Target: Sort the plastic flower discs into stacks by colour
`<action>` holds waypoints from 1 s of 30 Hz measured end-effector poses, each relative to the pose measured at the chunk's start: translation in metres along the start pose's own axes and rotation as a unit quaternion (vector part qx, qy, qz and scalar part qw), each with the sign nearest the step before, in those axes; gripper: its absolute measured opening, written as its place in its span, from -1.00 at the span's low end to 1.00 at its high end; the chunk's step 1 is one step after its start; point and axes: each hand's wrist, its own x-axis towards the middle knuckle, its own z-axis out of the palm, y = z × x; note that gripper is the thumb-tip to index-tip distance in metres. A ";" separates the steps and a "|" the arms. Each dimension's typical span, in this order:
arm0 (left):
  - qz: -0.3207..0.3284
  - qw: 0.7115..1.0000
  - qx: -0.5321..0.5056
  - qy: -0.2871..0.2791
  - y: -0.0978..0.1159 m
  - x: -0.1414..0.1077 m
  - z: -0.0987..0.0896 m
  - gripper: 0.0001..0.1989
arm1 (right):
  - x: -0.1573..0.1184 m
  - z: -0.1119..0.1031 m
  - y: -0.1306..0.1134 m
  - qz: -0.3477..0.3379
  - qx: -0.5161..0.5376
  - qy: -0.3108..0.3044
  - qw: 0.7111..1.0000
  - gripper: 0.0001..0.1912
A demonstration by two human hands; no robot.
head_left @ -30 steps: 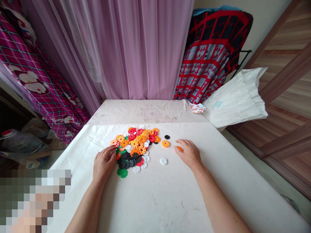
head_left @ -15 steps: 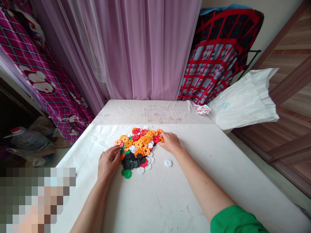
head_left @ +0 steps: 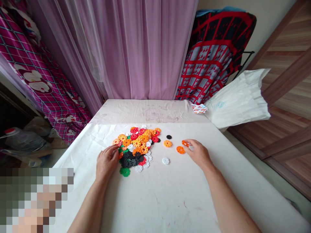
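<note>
A heap of notched, flower-shaped plastic discs [head_left: 137,142] in orange, red, black, green and white lies on the table. My left hand [head_left: 107,160] rests at the heap's left edge, fingers loosely stretched and fingertips against the discs. To the right of the heap, my right hand [head_left: 198,153] has its fingertips closed on an orange disc [head_left: 185,143]. Close by its fingers lies another orange disc [head_left: 180,149]. A light-orange disc [head_left: 167,143], a black disc [head_left: 168,137] and a white disc [head_left: 166,160] lie apart between the heap and that hand.
The table [head_left: 155,200] has a pale cover. A white bag [head_left: 239,100] and a small patterned paper item [head_left: 199,108] stand at its back right corner. Purple curtains [head_left: 148,48] hang behind, and a plastic bottle [head_left: 21,138] is off to the left.
My right hand has moved right from the heap's edge. Two orange discs, a light-orange one and a black one now lie right of the heap. My left hand has stayed at the heap.
</note>
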 end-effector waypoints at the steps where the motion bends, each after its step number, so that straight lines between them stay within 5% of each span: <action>1: 0.000 1.000 0.001 -0.002 0.000 0.000 0.000 -0.63 | -0.006 0.000 0.006 -0.006 -0.001 0.005 1.000 -0.74; 12: 0.005 1.000 0.006 -0.005 -0.003 0.001 -0.002 -0.60 | -0.015 0.013 -0.003 -0.132 -0.045 0.019 0.990 -0.77; 26: 0.004 0.999 0.048 -0.014 0.001 -0.001 0.003 -0.48 | -0.020 0.017 -0.002 -0.103 -0.034 0.011 0.994 -0.67; 30: 0.043 0.990 0.106 -0.081 0.011 -0.010 0.008 -0.37 | -0.019 0.021 0.000 -0.077 -0.011 0.024 0.997 -0.67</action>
